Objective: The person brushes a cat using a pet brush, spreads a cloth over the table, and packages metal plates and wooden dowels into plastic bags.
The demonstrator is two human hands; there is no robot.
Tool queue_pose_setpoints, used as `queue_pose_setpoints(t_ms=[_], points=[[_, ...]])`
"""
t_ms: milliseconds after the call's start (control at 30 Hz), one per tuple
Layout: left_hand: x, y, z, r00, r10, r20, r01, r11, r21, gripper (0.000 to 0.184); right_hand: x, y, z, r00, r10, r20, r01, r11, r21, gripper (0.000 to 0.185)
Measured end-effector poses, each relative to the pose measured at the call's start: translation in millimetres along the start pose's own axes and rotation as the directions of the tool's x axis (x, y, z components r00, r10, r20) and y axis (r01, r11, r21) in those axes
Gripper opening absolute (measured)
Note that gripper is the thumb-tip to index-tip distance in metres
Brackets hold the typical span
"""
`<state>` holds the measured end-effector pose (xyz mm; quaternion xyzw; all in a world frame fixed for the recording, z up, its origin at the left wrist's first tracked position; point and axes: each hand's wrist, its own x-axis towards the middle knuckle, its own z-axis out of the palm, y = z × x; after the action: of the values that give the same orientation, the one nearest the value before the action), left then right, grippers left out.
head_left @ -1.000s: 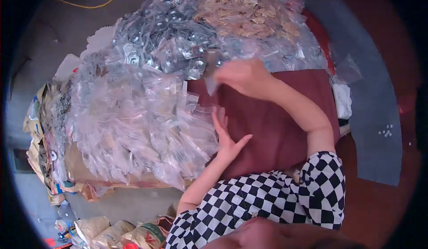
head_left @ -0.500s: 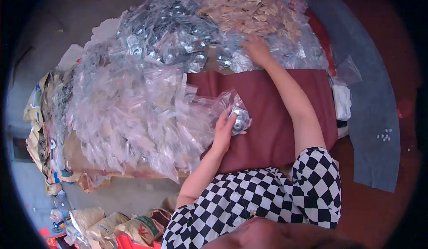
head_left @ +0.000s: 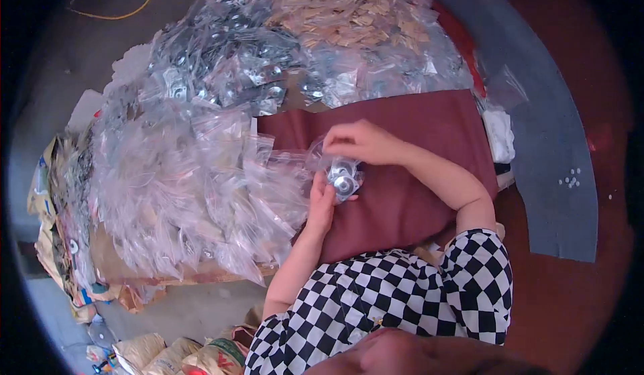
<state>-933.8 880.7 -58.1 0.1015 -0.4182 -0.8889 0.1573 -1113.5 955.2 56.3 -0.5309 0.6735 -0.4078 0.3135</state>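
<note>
My left hand (head_left: 322,204) grips a clear plastic bag (head_left: 343,179) with round silvery metal parts inside, over the dark red cloth (head_left: 416,147). My right hand (head_left: 359,141) is at the upper end of this bag, its fingers closed; what lies between the fingertips is too small to make out. To the left of the hands is a wide heap of clear zip bags (head_left: 181,194). Bags of metal parts (head_left: 228,53) lie beyond the cloth, beside bags of light wooden pieces (head_left: 355,13).
A grey strip (head_left: 557,140) runs along the right, with small white pieces (head_left: 570,179) on it. White packing (head_left: 498,137) stands at the cloth's right edge. Sacks (head_left: 168,358) stand on the floor at lower left. A yellow cord (head_left: 121,17) lies at upper left.
My right hand has gone out to the bags behind the cloth and come back to the bag in my left hand. My left hand, earlier spread on the bags, now holds the bag of metal parts.
</note>
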Motion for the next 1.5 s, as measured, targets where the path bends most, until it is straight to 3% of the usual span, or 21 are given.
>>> queue_pose_setpoints(t_ms=[33,100,200,233,300,400,500,533,567,600,667,800,867,933,1000,1067,1133,1267,1333,1400,1500], points=[[-1.1,5.2,4.4,0.998,-0.032,-0.055,0.034,0.999,0.036,0.056,-0.5,8.7,3.3,0.985,-0.17,0.009,0.169,0.97,-0.175,0.023],[-2.2,13.2,11.4,0.992,-0.063,-0.112,0.072,0.995,0.071,0.051,7.5,21.1,-12.8,0.972,-0.159,-0.175,0.122,0.971,-0.203,0.023],[-4.3,12.9,11.0,0.978,-0.107,-0.177,0.124,0.988,0.09,0.043,37.1,48.3,-69.7,0.768,0.068,-0.637,-0.261,0.941,-0.215,0.022],[-3.1,6.2,6.4,0.978,-0.081,-0.191,0.111,0.983,0.149,0.041,46.1,77.0,-92.3,0.7,-0.022,-0.714,-0.305,0.895,-0.327,0.022],[-1.4,6.8,10.5,0.979,-0.049,-0.197,0.09,0.975,0.205,0.039,53.2,128.8,-117.8,0.625,-0.131,-0.769,-0.358,0.828,-0.432,0.021],[-5.0,18.8,18.9,0.976,-0.102,-0.194,0.136,0.976,0.168,0.039,52.5,148.5,-129.9,0.748,0.083,-0.659,-0.555,0.623,-0.551,0.02],[-7.3,13.1,12.5,0.983,-0.056,-0.176,0.072,0.994,0.084,0.039,49.7,142.3,-139.6,0.628,0.081,-0.774,-0.529,0.773,-0.349,0.021],[-7.5,11.0,9.8,0.975,-0.074,-0.208,0.075,0.997,-0.003,0.039,45.7,141.1,-146.3,0.569,0.193,-0.799,-0.321,0.947,0.0,0.02],[-8.0,9.5,7.4,0.967,-0.099,-0.234,0.08,0.993,-0.087,0.04,38.8,140.7,-152.4,0.534,0.32,-0.783,-0.05,0.936,0.349,0.02],[-8.2,10.0,7.3,0.969,-0.107,-0.223,0.089,0.992,-0.089,0.04,30.0,137.3,-158.3,0.523,0.322,-0.789,-0.054,0.937,0.346,0.02],[-7.7,14.5,13.8,0.963,-0.13,-0.235,0.151,0.986,0.071,0.04,9.5,126.0,-178.2,0.593,0.462,-0.659,0.384,0.557,0.737,0.018],[-10.9,22.8,30.7,0.962,-0.123,-0.245,0.151,0.983,0.099,0.037,-22.8,109.0,-226.2,0.553,0.326,-0.767,0.275,0.797,0.537,0.017],[-12.2,19.6,24.9,0.971,-0.125,-0.204,0.149,0.983,0.107,0.035,-27.4,111.4,-247.9,0.373,0.256,-0.892,0.001,0.961,0.276,0.019],[-11.1,11.3,18.3,0.974,-0.095,-0.208,0.131,0.977,0.167,0.034,-22.4,160.2,-267.4,0.369,0.242,-0.898,-0.03,0.968,0.248,0.023],[-8.3,12.6,21.0,0.976,-0.057,-0.211,0.106,0.968,0.229,0.032,-9.5,199.2,-275.4,0.412,-0.019,-0.911,-0.317,0.934,-0.163,0.031],[-9.0,21.7,30.6,0.979,-0.036,-0.199,0.091,0.958,0.273,0.033,-1.2,166.5,-235.2,0.425,0.098,-0.9,-0.333,0.941,-0.055,0.039],[-9.0,23.0,30.3,0.978,-0.071,-0.199,0.119,0.964,0.239,0.033,9.8,199.3,-222.7,0.578,0.185,-0.795,-0.722,0.57,-0.392,0.04],[-7.8,20.5,22.8,0.979,-0.111,-0.169,0.143,0.971,0.189,0.033,7.9,191.4,-207.3,0.473,0.24,-0.848,-0.746,0.621,-0.24,0.029],[-6.8,23.2,26.4,0.982,-0.07,-0.177,0.114,0.961,0.251,0.035,-5.8,186.1,-213.4,0.507,0.303,-0.807,-0.434,0.898,0.065,0.027],[-6.7,19.4,24.2,0.978,-0.035,-0.206,0.099,0.947,0.306,0.037,-21.2,166.1,-201.9,0.512,0.382,-0.769,-0.28,0.921,0.271,0.024],[-11.0,10.5,12.4,0.966,-0.164,-0.198,0.177,0.983,0.048,0.044,-38.7,81.4,-145.1,0.724,0.309,-0.616,-0.214,0.951,0.225,0.018]])
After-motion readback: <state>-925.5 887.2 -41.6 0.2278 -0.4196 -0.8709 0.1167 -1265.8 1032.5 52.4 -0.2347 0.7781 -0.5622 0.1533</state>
